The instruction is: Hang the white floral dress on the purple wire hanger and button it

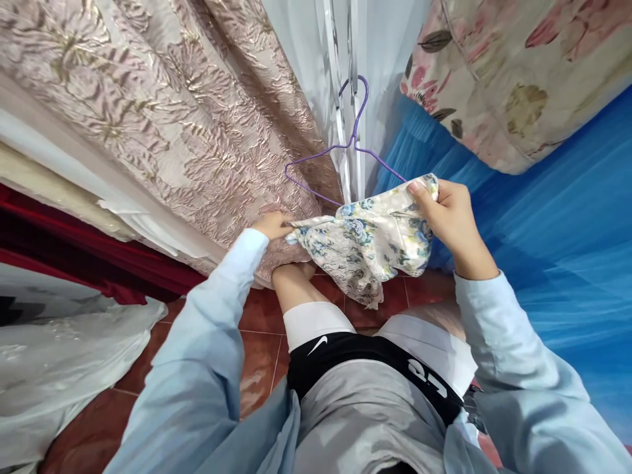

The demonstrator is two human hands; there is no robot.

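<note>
A white garment with blue and yellow flowers (368,237) is stretched between my two hands. My right hand (451,214) pinches its upper right corner, thumb on the near side. At its left edge, my left hand (273,225) has its fingers closed on the cloth. Behind the garment a purple hanger (353,143) hangs by its hook from a shiny metal rail. The right arm of the hanger runs behind or into the garment's top edge; I cannot tell which. Its left arm shows bare. The garment's lower end dangles loose above the floor.
Pink embossed floral fabric (197,112) hangs close on the left, with dark red cloth (93,243) beyond it. Blue tulle (553,243) and a floral cloth (518,79) hang on the right. White sheer fabric (64,368) lies low at left, over red floor tiles (261,355).
</note>
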